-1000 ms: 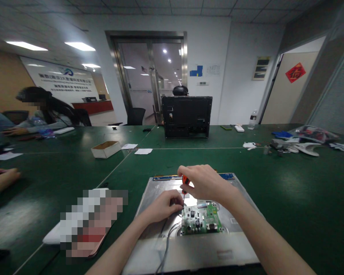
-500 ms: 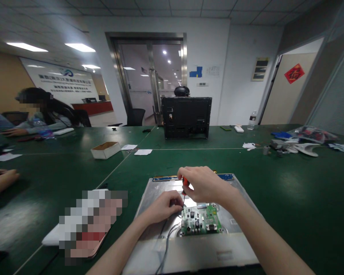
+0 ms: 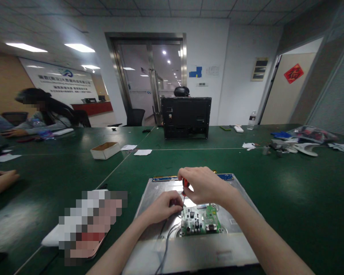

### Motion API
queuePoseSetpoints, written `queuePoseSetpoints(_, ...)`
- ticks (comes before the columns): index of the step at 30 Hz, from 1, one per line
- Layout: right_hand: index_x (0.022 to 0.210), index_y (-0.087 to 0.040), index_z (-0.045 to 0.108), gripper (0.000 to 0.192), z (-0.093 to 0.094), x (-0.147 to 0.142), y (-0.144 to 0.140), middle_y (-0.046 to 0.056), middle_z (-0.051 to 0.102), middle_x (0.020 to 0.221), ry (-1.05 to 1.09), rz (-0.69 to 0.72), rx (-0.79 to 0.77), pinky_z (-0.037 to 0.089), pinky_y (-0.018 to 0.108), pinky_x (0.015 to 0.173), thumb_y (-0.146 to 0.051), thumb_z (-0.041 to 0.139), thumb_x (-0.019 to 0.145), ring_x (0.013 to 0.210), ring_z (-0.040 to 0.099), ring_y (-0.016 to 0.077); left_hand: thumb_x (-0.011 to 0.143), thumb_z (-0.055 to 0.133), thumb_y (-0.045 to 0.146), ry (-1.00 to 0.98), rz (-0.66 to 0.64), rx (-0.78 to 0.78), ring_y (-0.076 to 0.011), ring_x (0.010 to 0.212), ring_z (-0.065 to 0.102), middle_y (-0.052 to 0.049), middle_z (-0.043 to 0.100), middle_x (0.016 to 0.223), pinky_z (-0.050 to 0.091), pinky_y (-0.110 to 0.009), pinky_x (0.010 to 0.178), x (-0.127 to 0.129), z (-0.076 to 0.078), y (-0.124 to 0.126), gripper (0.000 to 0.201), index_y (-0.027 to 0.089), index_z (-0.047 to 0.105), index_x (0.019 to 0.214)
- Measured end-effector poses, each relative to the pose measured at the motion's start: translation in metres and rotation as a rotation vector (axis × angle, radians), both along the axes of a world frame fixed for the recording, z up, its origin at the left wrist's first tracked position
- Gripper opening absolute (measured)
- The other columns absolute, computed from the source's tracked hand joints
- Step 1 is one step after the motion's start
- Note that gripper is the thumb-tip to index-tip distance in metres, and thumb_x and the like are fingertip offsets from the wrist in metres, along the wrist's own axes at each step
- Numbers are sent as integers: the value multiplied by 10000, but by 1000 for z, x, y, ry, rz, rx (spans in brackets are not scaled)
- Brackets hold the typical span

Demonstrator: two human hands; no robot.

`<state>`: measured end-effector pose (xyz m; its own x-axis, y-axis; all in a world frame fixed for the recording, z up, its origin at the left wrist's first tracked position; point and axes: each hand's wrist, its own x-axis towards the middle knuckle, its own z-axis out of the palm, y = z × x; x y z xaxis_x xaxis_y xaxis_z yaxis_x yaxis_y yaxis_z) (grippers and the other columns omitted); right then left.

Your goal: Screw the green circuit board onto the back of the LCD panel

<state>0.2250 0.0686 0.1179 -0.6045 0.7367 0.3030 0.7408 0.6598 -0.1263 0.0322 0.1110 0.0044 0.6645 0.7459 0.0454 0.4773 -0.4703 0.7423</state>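
A silver metal display panel [image 3: 149, 250] lies flat in front of me, with a green circuit board [image 3: 200, 220] on its middle. My right hand [image 3: 202, 185] is closed around the orange and black handle of a screwdriver [image 3: 185, 183], held upright. Its tip meets the upper left corner of the board. Beside the tip, my left hand [image 3: 167, 206] has its fingers pinched together at the board's edge; what they hold, if anything, is hidden. A grey cable [image 3: 166, 248] runs from the board's left side toward me.
A black monitor housing [image 3: 186, 117] stands across the green table. Left of the panel lies a pinkish, pixelated flat object [image 3: 94, 236]. An open white box [image 3: 105, 150] sits farther back. A co-worker's hand [image 3: 2, 181] rests at the far left; another person [image 3: 46, 110] sits beyond.
The screwdriver handle shows a slightly different side, as if turned a little. Both hands stay in the same place.
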Motion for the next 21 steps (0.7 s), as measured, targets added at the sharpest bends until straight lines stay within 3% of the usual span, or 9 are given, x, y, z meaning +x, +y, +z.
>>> queuePoseSetpoints(11, 893, -205, 547, 157, 1, -4, 3, 8, 673, 794, -45, -41, 41, 193, 262, 510, -351, 579, 846, 651, 565, 140, 719, 585, 163, 17, 38, -19, -143, 687, 527, 19, 584, 699, 408, -236, 641, 2, 5, -2, 43, 161, 626, 733)
queuePoseSetpoints(16, 957, -192, 542, 187, 1, 0, 0, 21, 671, 866, 12, 11, -13, 221, 258, 520, -231, 583, 779, 705, 570, 149, 722, 577, 165, -8, 12, -6, -151, 712, 533, 10, 601, 727, 412, -243, 658, 1, 2, -1, 74, 156, 632, 771)
queuePoseSetpoints(21, 915, -188, 539, 131, -2, -3, 2, 18, 674, 844, -2, -16, 50, 199, 264, 502, -190, 551, 785, 648, 545, 128, 731, 573, 169, 15, 18, -7, -154, 718, 536, 8, 604, 735, 417, -245, 662, 1, 3, -2, 70, 159, 627, 774)
